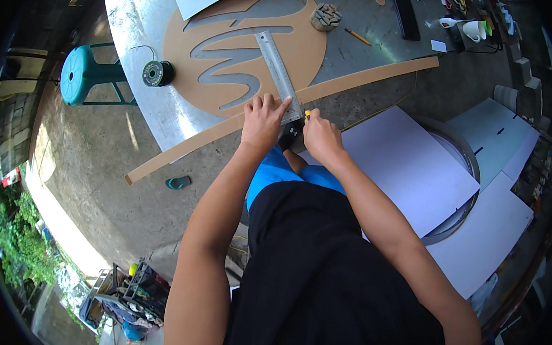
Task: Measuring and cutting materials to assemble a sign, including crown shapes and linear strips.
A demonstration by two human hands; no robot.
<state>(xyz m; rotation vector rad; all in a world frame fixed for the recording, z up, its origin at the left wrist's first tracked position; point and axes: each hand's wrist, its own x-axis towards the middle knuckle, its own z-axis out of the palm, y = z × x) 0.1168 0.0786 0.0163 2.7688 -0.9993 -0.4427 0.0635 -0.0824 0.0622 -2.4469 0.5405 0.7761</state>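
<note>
A long brown strip of board lies crosswise along the near edge of the metal table. Across it rests a metal square, its long blade pointing away from me. My left hand presses down on the strip and the square with its fingers spread and stretched out. Just right of the square's near end, my right hand is closed around a small yellow cutter, mostly hidden by the fingers. Beyond the strip lies a round brown board with curved cut-outs.
On the table are a spool of wire, a container of small pieces, a pencil, a black phone and a white mug. A green stool stands left. White sheets lie at right.
</note>
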